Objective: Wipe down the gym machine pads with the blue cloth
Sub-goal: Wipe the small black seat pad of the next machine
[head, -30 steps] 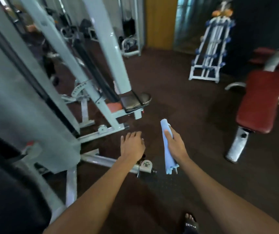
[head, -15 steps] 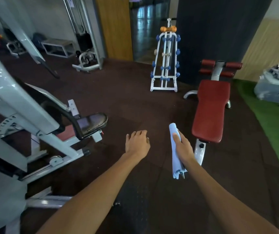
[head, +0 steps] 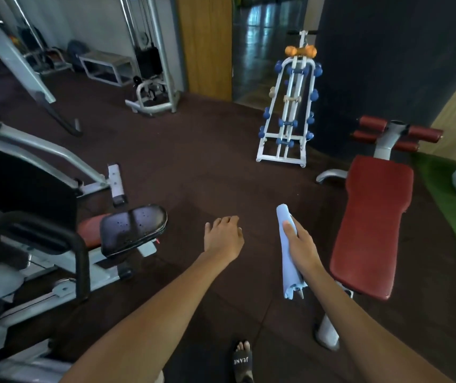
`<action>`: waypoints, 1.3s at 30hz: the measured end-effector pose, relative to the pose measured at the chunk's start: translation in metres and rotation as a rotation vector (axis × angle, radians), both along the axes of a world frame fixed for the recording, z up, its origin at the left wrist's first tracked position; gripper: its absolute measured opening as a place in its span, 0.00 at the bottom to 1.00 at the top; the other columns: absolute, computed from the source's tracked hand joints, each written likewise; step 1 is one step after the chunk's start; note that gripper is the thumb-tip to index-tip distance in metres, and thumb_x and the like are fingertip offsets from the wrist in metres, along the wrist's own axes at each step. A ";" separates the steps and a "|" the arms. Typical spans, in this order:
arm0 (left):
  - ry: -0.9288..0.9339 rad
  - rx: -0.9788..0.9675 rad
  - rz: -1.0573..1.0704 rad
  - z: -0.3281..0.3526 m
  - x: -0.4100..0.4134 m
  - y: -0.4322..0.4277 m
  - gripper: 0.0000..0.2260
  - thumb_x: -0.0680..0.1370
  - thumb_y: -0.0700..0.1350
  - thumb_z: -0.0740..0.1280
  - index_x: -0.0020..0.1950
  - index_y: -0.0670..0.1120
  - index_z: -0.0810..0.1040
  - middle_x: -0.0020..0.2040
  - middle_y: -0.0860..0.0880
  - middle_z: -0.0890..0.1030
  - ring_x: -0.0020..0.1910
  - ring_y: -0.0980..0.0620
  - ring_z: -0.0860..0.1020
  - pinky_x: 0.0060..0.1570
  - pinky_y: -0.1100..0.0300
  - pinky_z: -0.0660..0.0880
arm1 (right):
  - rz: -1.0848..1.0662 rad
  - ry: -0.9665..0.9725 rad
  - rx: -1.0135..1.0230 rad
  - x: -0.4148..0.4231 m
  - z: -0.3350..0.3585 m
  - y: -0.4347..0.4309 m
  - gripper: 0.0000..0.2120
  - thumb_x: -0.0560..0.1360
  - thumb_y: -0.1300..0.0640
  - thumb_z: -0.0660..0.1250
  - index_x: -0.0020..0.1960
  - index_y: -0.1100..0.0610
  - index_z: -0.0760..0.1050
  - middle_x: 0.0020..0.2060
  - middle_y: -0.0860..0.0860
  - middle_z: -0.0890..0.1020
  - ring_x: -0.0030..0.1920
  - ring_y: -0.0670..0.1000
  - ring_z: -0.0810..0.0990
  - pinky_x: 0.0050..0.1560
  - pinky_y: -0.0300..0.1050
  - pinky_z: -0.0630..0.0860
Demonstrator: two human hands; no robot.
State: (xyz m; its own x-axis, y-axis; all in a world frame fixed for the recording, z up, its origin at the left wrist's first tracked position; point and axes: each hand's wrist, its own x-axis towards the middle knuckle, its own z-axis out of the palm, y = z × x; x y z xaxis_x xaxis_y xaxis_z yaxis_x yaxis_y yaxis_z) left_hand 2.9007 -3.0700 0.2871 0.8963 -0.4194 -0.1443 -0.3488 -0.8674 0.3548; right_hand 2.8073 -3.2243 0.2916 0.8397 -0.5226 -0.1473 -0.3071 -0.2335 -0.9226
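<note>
Both arms reach forward over dark rubber floor, apart from each other. Right hand grips the blue cloth, thumb laid along it and fingers wrapped behind. The cloth is rolled into a long bundle, one end poking above the thumb and the ragged end hanging below the wrist. It is held in the air, touching no pad. Left hand is empty, palm down, fingers loosely curled. Black seat pad on a grey-framed machine sits to the left, its surface speckled with pale spots; whether they are droplets or wear I cannot tell. A red patch shows just behind it. Red bench pad lies to the right of the cloth hand, near it, with red roller pads at the far end. White dumbbell rack stands beyond, holding blue weights and an orange one on top. A cable machine stands at the back left. Green turf runs along the right edge. A sandalled foot shows at the bottom.
</note>
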 end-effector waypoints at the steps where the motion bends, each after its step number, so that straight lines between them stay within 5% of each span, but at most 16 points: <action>1: 0.013 -0.002 0.023 -0.001 0.023 -0.006 0.19 0.83 0.48 0.54 0.75 0.49 0.65 0.73 0.49 0.69 0.74 0.48 0.64 0.75 0.46 0.57 | 0.009 0.009 0.006 0.026 -0.002 -0.008 0.21 0.83 0.48 0.54 0.74 0.51 0.66 0.56 0.46 0.76 0.53 0.46 0.74 0.54 0.41 0.68; 5: 0.046 0.019 0.102 -0.006 0.105 -0.022 0.19 0.83 0.48 0.54 0.75 0.49 0.65 0.73 0.49 0.69 0.74 0.47 0.65 0.75 0.45 0.57 | 0.061 0.070 0.050 0.120 -0.008 -0.033 0.21 0.82 0.45 0.54 0.73 0.49 0.66 0.62 0.51 0.78 0.56 0.50 0.77 0.55 0.45 0.73; 14: 0.061 0.047 0.351 -0.020 0.283 -0.036 0.19 0.83 0.48 0.56 0.74 0.48 0.67 0.72 0.48 0.71 0.72 0.46 0.67 0.73 0.44 0.60 | 0.356 0.131 -0.009 0.339 -0.030 -0.055 0.23 0.82 0.43 0.52 0.75 0.50 0.64 0.72 0.51 0.71 0.70 0.53 0.71 0.69 0.47 0.65; 20: 0.040 0.030 0.697 -0.023 0.369 -0.020 0.16 0.82 0.47 0.57 0.69 0.46 0.72 0.68 0.46 0.75 0.68 0.45 0.71 0.69 0.46 0.63 | 0.708 0.042 -0.016 0.483 -0.028 -0.037 0.20 0.83 0.48 0.55 0.73 0.53 0.68 0.68 0.50 0.74 0.65 0.46 0.72 0.61 0.39 0.63; 27: 0.069 -0.006 1.112 -0.018 0.423 0.050 0.15 0.82 0.46 0.57 0.67 0.46 0.73 0.66 0.46 0.76 0.67 0.45 0.72 0.71 0.43 0.62 | 1.089 0.069 0.022 0.600 -0.026 0.053 0.21 0.82 0.48 0.57 0.74 0.53 0.67 0.70 0.48 0.72 0.67 0.45 0.70 0.66 0.42 0.65; 33: 0.061 -0.010 1.365 -0.039 0.461 0.121 0.15 0.81 0.47 0.57 0.67 0.48 0.72 0.67 0.49 0.76 0.68 0.48 0.71 0.70 0.46 0.63 | 1.354 0.067 0.027 0.667 -0.032 0.158 0.19 0.83 0.52 0.57 0.73 0.54 0.68 0.60 0.46 0.74 0.59 0.42 0.70 0.56 0.34 0.63; 39: 0.085 0.000 1.549 -0.049 0.494 0.167 0.15 0.82 0.46 0.57 0.68 0.48 0.72 0.68 0.49 0.75 0.69 0.48 0.70 0.71 0.45 0.60 | 1.558 0.140 0.023 0.718 -0.049 0.231 0.21 0.82 0.47 0.57 0.73 0.50 0.67 0.66 0.47 0.75 0.66 0.49 0.73 0.67 0.48 0.70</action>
State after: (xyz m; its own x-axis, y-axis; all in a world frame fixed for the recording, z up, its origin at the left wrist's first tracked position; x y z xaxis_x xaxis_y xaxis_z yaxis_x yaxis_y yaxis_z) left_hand 3.3943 -2.9027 0.2377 0.4286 0.8773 -0.2159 0.8785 -0.3488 0.3264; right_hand 3.5249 -2.9934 0.2427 0.5097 0.8192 -0.2630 0.1339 -0.3775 -0.9163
